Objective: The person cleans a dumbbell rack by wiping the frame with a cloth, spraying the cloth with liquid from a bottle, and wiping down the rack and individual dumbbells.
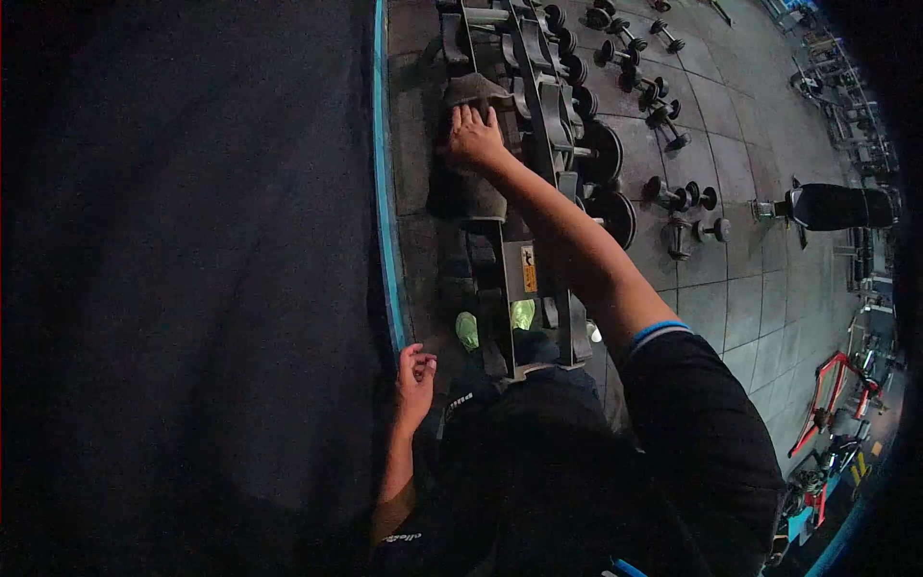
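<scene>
My right hand (476, 139) reaches out over the dumbbell rack (531, 274) and lies on a dark grey cloth (479, 88). Its fingers are stretched and slightly spread on the fabric, palm down. The cloth drapes over the rack's upper rails, and part of it is hidden under the hand. Nearer my body, my left hand (414, 389) hovers beside the light-blue edge strip (388, 240) of a large dark surface. Its fingers are loosely bent and apart, with nothing visible in them.
Weight plates (602, 152) and dumbbell heads jut from the rack's right side. Several dumbbells (679, 236) lie on the tiled floor (760, 288). A padded bench (846, 207) stands further right, near a red-framed machine (817, 404). My yellow-green shoes (467, 330) are close under the rack.
</scene>
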`<act>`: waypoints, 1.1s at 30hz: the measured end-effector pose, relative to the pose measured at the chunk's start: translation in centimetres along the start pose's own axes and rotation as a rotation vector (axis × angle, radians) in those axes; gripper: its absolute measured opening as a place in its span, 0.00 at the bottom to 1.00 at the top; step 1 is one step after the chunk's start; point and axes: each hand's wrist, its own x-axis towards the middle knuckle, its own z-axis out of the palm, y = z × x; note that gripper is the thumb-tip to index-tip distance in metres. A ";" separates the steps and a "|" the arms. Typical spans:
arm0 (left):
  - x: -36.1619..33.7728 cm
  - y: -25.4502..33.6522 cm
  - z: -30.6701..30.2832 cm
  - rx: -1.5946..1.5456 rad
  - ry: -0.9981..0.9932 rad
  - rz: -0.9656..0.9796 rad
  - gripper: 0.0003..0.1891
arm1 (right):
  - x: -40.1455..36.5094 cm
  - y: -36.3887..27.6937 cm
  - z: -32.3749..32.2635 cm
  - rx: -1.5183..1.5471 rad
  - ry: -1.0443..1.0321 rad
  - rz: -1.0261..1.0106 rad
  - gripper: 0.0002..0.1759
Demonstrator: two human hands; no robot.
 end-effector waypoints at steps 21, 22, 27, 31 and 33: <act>0.4 1.9 -0.1 0.108 -0.074 0.005 0.18 | 2.5 -0.4 1.5 -0.166 0.259 0.025 0.39; 0.2 1.7 -0.1 0.114 -0.083 -0.004 0.18 | 2.5 -0.5 2.1 -0.162 0.304 0.042 0.39; 0.6 0.3 -0.9 0.083 -0.102 0.017 0.17 | -3.3 -3.0 -3.4 0.022 -0.108 0.129 0.29; 0.5 2.2 -1.0 0.165 -0.185 0.075 0.16 | -10.5 -3.7 -4.9 0.148 0.260 -0.019 0.27; 1.2 2.6 -0.6 0.175 -0.212 0.138 0.15 | -13.6 -4.9 -6.2 0.134 0.221 -0.050 0.26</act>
